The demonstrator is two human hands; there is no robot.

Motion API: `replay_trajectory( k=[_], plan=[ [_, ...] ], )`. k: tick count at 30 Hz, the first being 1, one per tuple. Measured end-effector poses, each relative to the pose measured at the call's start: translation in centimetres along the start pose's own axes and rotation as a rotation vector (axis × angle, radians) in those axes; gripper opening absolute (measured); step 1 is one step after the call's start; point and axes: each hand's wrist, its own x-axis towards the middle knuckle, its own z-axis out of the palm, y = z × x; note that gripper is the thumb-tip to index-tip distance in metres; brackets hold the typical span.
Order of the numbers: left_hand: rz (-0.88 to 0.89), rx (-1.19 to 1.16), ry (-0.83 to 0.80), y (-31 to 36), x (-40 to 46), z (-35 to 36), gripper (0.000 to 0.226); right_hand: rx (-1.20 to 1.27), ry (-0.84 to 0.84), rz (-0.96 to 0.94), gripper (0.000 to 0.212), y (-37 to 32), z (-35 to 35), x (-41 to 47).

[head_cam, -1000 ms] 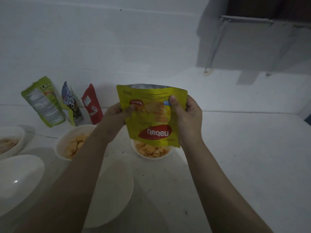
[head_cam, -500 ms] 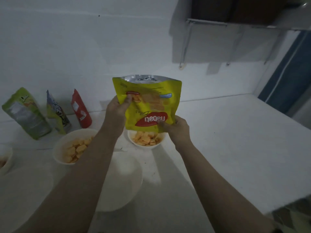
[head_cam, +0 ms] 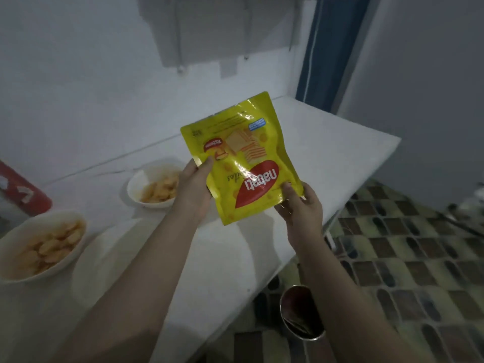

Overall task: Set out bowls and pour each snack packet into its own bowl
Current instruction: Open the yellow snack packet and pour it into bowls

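I hold a yellow Nabati snack packet [head_cam: 243,163] upside down above the white counter [head_cam: 327,155]. My left hand [head_cam: 195,184] grips its left edge and my right hand [head_cam: 298,205] pinches its lower right corner. To the left of the packet, a white bowl [head_cam: 137,189] holds yellow snack pieces. A second white bowl [head_cam: 65,258] with pale snack pieces sits at the near left. A red packet [head_cam: 23,192] stands at the far left edge, partly cut off.
The counter ends in a corner at the right, above a floor of dark patterned tiles [head_cam: 406,258]. A shiny metal bin [head_cam: 301,315] stands on the floor beside the counter, under my right forearm. A blue door frame [head_cam: 319,48] rises behind the counter.
The view has swung right, so the left packets and empty bowls have left the frame. The yellow packet has moved right, away from its bowl, and tilted. Both hands still hold it.
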Motion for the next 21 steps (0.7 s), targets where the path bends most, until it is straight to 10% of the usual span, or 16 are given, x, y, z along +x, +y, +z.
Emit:
replay_trajectory(
  k=[12,21],
  plan=[
    [-0.254,0.414,-0.400,-21.9,-8.9,11.5,0.036,0.003,0.732,-0.040,0.036,-1.5,-23.7,-8.9],
    [-0.501,0.733,-0.416,-38.0,-11.2,6.3,0.030,-0.251,0.871,0.328,0.023,8.9,-34.9,-9.9]
  ],
)
